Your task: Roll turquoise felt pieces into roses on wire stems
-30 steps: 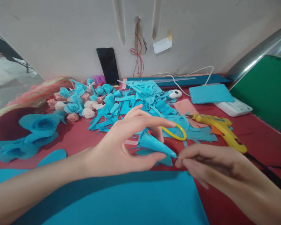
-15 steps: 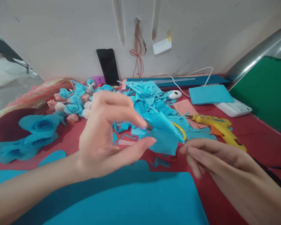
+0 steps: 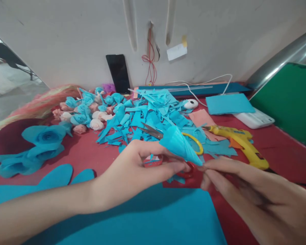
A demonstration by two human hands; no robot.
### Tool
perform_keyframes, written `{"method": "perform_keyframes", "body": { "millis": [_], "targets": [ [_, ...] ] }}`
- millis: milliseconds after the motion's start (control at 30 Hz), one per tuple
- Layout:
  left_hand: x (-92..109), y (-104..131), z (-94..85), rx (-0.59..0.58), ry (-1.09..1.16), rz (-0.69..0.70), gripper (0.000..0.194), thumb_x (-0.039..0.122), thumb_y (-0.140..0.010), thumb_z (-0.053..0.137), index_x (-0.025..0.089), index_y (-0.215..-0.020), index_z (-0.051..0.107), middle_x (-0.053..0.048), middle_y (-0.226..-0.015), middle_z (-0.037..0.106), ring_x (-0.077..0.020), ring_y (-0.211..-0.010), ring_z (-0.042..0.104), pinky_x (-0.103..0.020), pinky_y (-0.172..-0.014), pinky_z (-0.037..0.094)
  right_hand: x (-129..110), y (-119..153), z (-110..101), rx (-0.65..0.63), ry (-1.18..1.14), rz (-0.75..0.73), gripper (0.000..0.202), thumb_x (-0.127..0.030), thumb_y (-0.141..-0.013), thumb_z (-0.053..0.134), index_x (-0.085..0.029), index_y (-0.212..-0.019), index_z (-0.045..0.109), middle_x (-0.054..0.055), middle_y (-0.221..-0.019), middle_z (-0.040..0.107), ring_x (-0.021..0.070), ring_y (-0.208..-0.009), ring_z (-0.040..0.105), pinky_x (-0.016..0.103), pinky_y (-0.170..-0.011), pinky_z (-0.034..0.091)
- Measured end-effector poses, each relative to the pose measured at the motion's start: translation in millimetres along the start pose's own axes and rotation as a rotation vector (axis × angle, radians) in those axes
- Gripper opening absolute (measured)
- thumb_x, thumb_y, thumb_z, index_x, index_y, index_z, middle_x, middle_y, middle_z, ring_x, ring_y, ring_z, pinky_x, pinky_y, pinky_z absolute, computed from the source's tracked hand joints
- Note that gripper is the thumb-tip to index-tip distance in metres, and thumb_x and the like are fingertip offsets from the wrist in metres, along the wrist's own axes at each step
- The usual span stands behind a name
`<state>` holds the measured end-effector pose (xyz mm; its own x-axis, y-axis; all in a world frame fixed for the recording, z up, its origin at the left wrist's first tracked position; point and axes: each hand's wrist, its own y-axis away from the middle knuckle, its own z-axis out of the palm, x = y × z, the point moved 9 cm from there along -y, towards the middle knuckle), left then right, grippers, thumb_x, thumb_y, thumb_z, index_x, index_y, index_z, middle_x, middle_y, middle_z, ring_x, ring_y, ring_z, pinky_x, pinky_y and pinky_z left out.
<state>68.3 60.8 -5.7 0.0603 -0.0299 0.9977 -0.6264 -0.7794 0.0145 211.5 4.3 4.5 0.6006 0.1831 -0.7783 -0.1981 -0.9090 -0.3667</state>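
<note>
The red cloth-covered surface (image 3: 275, 143) stretches out under everything you have going, and the big sheet of blue felt (image 3: 142, 221) lies flat along its near edge under your forearms. Behind that sits the heap of blue felt offcuts (image 3: 153, 112), with steel scissors with yellow handles (image 3: 173, 136) resting on it and the yellow hot glue gun (image 3: 239, 144) lying just to the right. The small rolled blue and pink felt roses (image 3: 84, 114) cluster at the far left.

Half a second ago the felt piece was loose and blurred, half opened between your fingers; now it is wound tight into a blue felt cone (image 3: 180, 146), so the rolling looks finished and holding its shape.

Your left hand (image 3: 140, 170) is closed around the cone from below, thumb and fingers pinching its lower side. Your right hand (image 3: 244, 190) has its fingertips pressed together right at the narrow tip.

The cone is held in the air just above the surface, in front of the scissors. Its long axis slants, wide end up and left, pointed end down and right toward your right hand.
</note>
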Motion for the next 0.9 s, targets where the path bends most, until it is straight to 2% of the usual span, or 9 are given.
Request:
{"method": "perform_keyframes", "body": {
  "millis": [100,200,300,367,500,667,800,900],
  "targets": [
    [3,1,1.4,-0.021,-0.003,0.033,0.011,0.014,-0.075,0.063,0.014,-0.084,0.069,0.0,-0.076,0.067,-0.0131,-0.073,0.061,-0.024,-0.075,0.051,-8,2,-1,0.018,0.078,-0.085,0.028,-0.043,-0.084,0.05,-0.027,-0.069,0.067,0.001,-0.051,0.058,0.0188,-0.053,0.061,0.024,-0.044,0.05],
    [6,2,2.3,-0.031,-0.019,0.051,0.013,0.017,-0.074,0.067,0.014,-0.086,0.07,-0.001,-0.077,0.066,-0.0143,-0.076,0.06,-0.026,-0.079,0.05,-17,4,-2,0.024,0.154,-0.174,0.022,-0.037,-0.085,0.05,-0.028,-0.074,0.067,0.0,-0.058,0.062,0.0181,-0.055,0.062,0.024,-0.046,0.051],
    [6,1,3.4,-0.038,-0.017,0.04,0.013,0.018,-0.074,0.067,0.016,-0.086,0.071,0.0,-0.081,0.068,-0.0131,-0.078,0.061,-0.022,-0.077,0.051,-25,6,3,-0.029,0.184,-0.277,0.011,-0.027,-0.086,0.052,-0.031,-0.086,0.062,-0.004,-0.074,0.067,0.0151,-0.061,0.064,0.022,-0.058,0.053],
    [5,1,3.2,-0.033,0.016,0.024,0.014,0.017,-0.073,0.068,0.019,-0.086,0.071,0.003,-0.084,0.069,-0.0111,-0.078,0.062,-0.017,-0.072,0.051,-28,8,6,-0.062,0.178,-0.314,0.014,-0.021,-0.086,0.052,-0.033,-0.092,0.057,-0.008,-0.083,0.068,0.0125,-0.067,0.064,0.02,-0.066,0.053],
    [5,1,1.5,-0.028,0.047,0.002,0.014,0.015,-0.072,0.069,0.021,-0.084,0.072,0.004,-0.085,0.07,-0.0096,-0.079,0.064,-0.013,-0.069,0.052,-30,11,6,-0.044,0.211,-0.336,0.014,-0.021,-0.087,0.051,-0.033,-0.094,0.055,-0.01,-0.086,0.068,0.0108,-0.072,0.064,0.018,-0.073,0.052],
    [9,1,-2.4,-0.005,-0.081,0.056,0.011,0.018,-0.071,0.071,0.018,-0.081,0.074,0.0,-0.089,0.069,-0.0121,-0.088,0.064,-0.015,-0.079,0.049,-32,12,6,-0.06,0.223,-0.386,0.014,-0.02,-0.087,0.051,-0.031,-0.092,0.056,-0.01,-0.083,0.068,0.0101,-0.071,0.064,0.016,-0.067,0.051],
    [7,0,-2.1,0.002,-0.031,0.047,0.009,0.015,-0.073,0.068,0.019,-0.08,0.073,0.002,-0.089,0.069,-0.0111,-0.084,0.064,-0.015,-0.074,0.05,-31,9,7,-0.068,0.217,-0.374,0.014,-0.019,-0.086,0.051,-0.031,-0.092,0.057,-0.008,-0.083,0.068,0.0112,-0.068,0.065,0.018,-0.067,0.053],
    [6,-1,-2.0,0.013,-0.008,0.037,0.008,0.014,-0.072,0.068,0.019,-0.077,0.072,0.002,-0.084,0.07,-0.0112,-0.08,0.064,-0.015,-0.07,0.051,-31,7,7,-0.035,0.242,-0.337,0.012,-0.025,-0.086,0.051,-0.029,-0.087,0.063,-0.003,-0.075,0.068,0.0155,-0.062,0.065,0.022,-0.058,0.054]
  ]
}}
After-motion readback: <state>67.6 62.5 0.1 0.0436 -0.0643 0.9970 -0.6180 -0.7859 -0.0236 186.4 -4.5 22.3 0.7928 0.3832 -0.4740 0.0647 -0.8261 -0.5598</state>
